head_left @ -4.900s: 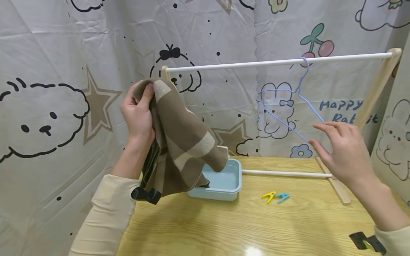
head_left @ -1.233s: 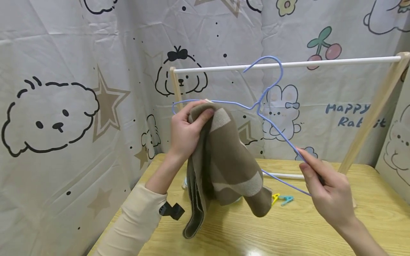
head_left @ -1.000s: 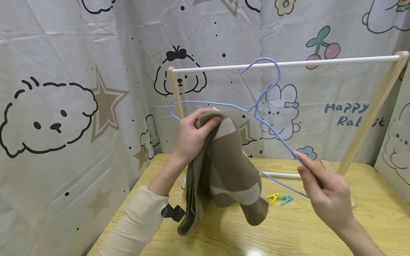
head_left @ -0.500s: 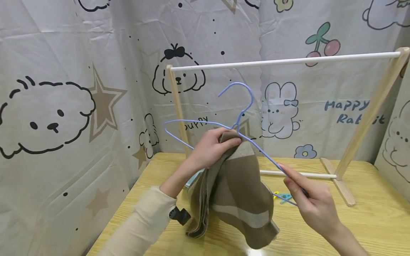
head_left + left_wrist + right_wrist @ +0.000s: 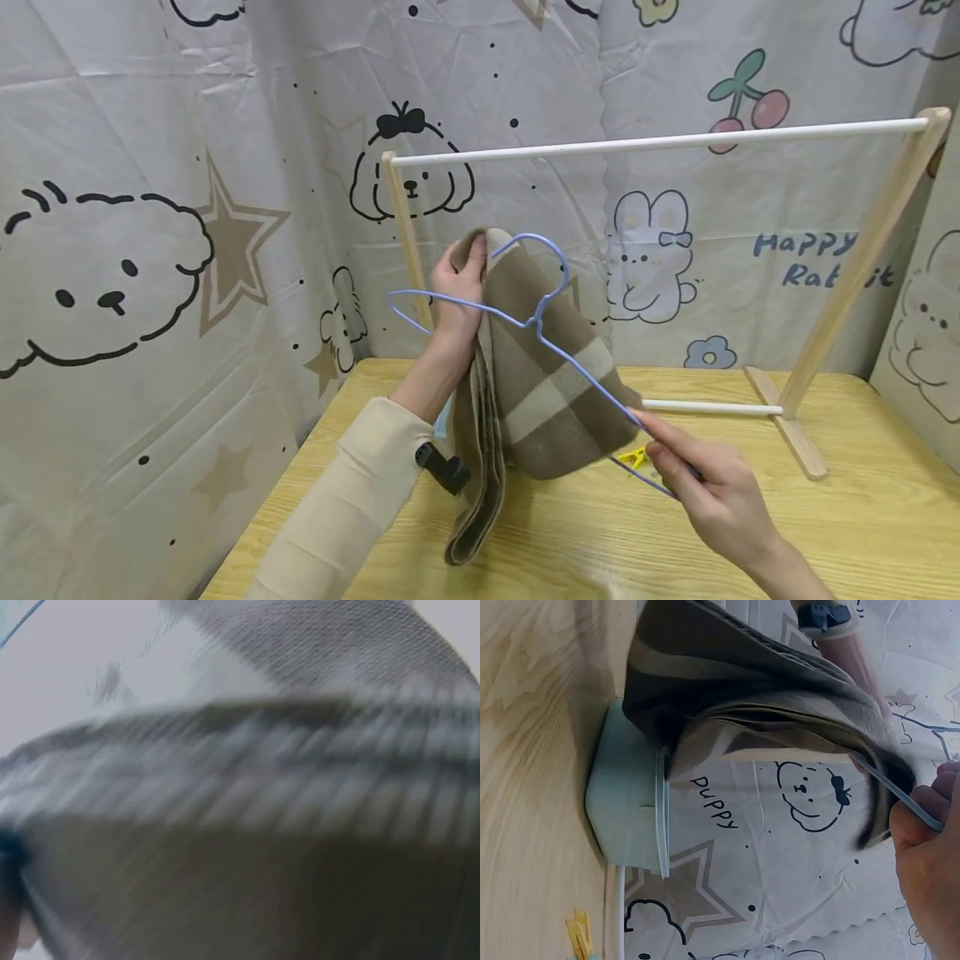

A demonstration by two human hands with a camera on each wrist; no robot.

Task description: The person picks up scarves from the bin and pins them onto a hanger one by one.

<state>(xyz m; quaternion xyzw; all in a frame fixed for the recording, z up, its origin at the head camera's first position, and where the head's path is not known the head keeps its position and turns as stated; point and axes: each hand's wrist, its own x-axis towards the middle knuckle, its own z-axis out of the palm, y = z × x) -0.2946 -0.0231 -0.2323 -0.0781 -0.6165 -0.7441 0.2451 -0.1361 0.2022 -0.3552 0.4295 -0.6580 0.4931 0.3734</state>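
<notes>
My left hand (image 5: pixel 457 292) pinches the top edge of a folded brown-and-beige plaid scarf (image 5: pixel 555 404), which hangs down in layers. A thin blue clothes hanger (image 5: pixel 536 321) lies in front of the scarf; its left arm crosses before my left hand. My right hand (image 5: pixel 705 475) grips the hanger's lower right end, with the hook upward. In the left wrist view, the blurred scarf (image 5: pixel 300 772) fills most of the picture. The right wrist view shows the scarf (image 5: pixel 712 667) from the side, with the hanger (image 5: pixel 900 795) reaching from my right hand (image 5: pixel 934 855) to the cloth.
Behind my hands stands a drying rack with a white rod (image 5: pixel 660 144) and wooden posts (image 5: pixel 862 258). A light-blue basin (image 5: pixel 626 795) sits on the wooden table (image 5: pixel 825 533), mostly hidden by the scarf in the head view. A yellow clothes peg (image 5: pixel 633 457) lies nearby.
The hanger, on the rod at first, has come off in my right hand and moved lower and left. Over the last half second my left hand has lifted the scarf up behind the hanger.
</notes>
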